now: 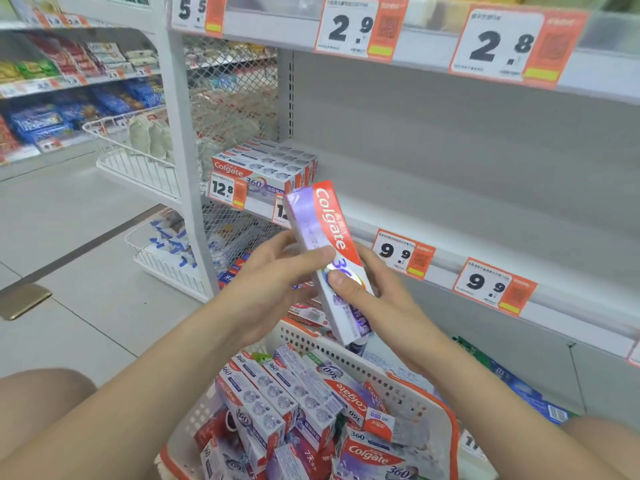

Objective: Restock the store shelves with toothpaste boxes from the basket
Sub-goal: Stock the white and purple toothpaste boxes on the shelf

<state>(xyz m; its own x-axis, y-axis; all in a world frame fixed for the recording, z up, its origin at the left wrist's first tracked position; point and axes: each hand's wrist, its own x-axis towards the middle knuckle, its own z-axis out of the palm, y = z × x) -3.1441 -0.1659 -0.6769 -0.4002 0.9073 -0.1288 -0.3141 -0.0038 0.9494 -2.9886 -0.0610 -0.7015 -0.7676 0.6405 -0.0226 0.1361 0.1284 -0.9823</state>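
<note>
Both hands grip one long white, purple and red cardboard toothpaste box [327, 216] at mid-frame, tilted upright above the white perforated plastic basket [398, 389] with an orange rim. The left hand [277, 271] pinches it from the side, thumb on its face; the right hand [377, 296] wraps the lower half. The grey metal shelf [450, 188] behind lies mostly bare. Pushed in carelessly, the box could topple the stacked matching boxes [266, 164] at centre left. It could also land behind an orange 9.9 price tag [403, 252] rather than with its own kind.
</note>
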